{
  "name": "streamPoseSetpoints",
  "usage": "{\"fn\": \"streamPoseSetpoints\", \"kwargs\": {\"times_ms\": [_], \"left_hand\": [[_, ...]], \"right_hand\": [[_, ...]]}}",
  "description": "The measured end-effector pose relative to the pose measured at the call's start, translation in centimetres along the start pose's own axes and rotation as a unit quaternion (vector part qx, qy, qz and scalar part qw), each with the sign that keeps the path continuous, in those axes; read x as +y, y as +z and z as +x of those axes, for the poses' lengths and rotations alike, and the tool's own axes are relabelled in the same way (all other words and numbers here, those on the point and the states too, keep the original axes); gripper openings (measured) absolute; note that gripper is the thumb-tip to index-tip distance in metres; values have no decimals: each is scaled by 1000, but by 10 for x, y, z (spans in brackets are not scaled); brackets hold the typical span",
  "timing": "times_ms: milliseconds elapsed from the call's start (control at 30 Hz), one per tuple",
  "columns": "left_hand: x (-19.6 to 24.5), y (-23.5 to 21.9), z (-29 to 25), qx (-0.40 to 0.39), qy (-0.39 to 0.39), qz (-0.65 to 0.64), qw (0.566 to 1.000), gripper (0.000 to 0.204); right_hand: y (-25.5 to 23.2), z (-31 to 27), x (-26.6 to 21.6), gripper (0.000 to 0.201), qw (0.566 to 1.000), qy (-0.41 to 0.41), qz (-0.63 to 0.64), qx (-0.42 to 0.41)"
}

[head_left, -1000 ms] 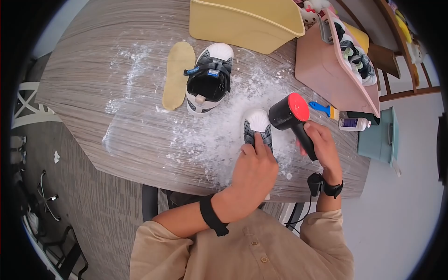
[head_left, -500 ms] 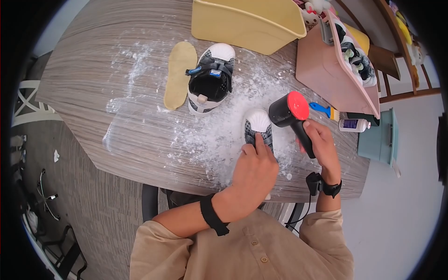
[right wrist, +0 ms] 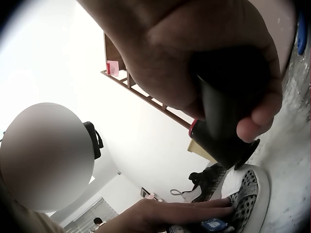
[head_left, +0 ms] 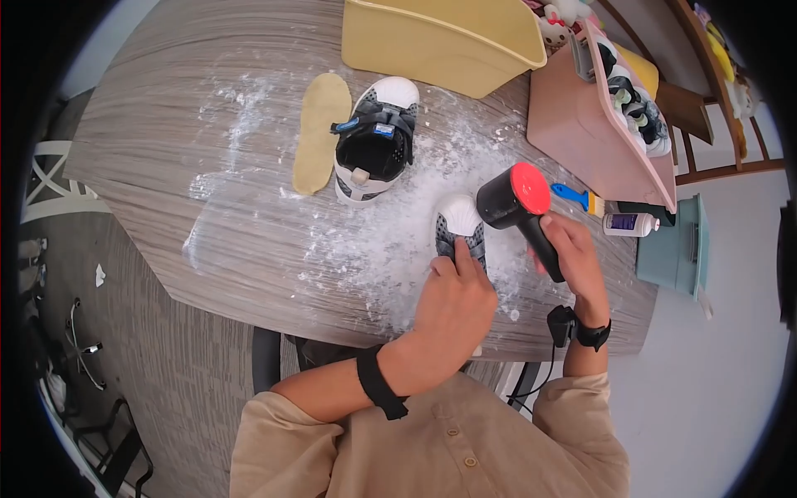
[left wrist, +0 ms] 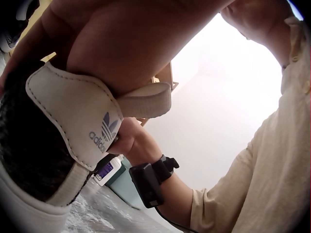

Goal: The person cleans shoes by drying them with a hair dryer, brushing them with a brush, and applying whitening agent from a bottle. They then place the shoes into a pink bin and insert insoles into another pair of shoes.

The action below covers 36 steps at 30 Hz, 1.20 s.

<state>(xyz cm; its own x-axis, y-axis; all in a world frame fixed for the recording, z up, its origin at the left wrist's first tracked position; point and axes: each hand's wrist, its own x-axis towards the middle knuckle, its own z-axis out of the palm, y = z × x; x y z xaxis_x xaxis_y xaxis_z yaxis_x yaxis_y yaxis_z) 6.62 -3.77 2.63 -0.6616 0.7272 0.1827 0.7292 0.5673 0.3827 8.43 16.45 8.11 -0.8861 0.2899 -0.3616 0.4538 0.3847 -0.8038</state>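
The left hand [head_left: 455,311] lies over a white and dark grey shoe [head_left: 458,217], its extended fingers resting on the strap behind the white toe; the hand hides the shoe's rear. In the left wrist view the heel tab [left wrist: 77,114] shows below that hand. Fingers of the right hand [head_left: 574,259] curl round the handle of a black dryer-like tool with a red round end [head_left: 530,188]. In the right wrist view the tool's black barrel [right wrist: 218,145] points at the shoe's toe [right wrist: 243,179], close to it. A matching shoe [head_left: 374,141] stands farther back, beside a tan insole [head_left: 321,133].
White powder is spread over the wooden table [head_left: 249,216]. A yellow bin [head_left: 432,50] stands at the back, a pink bin [head_left: 581,124] with shoes at the back right. A blue-handled brush [head_left: 573,194], a white bottle [head_left: 628,224] and a teal box [head_left: 672,249] are on the right.
The tool has shifted very slightly in the right hand's grip area, its head a little left. The left hand stays on the shoe, almost unmoved.
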Motion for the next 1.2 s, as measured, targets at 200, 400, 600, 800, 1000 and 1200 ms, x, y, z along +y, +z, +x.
{"fn": "streamPoseSetpoints", "kwargs": {"times_ms": [200,400,600,800,1000,1200], "left_hand": [[-1,0,0,9,2,-6,1000,33],[0,2,0,6,1,-3,1000,33],[-1,1,-1,6,-1,-8,1000,33],[0,2,0,4,0,-4,1000,34],[0,1,0,10,-4,-3,1000,34],[-1,0,0,13,-5,-6,1000,34]], "right_hand": [[-2,4,-2,34,1000,23,8,0],[2,-5,-8,33,1000,18,-18,12],[8,-11,-2,30,999,-9,-39,19],[17,-17,-5,31,997,-27,-47,59],[24,-29,-13,32,992,-24,-108,62],[32,-33,-13,32,978,-82,-171,81]]}}
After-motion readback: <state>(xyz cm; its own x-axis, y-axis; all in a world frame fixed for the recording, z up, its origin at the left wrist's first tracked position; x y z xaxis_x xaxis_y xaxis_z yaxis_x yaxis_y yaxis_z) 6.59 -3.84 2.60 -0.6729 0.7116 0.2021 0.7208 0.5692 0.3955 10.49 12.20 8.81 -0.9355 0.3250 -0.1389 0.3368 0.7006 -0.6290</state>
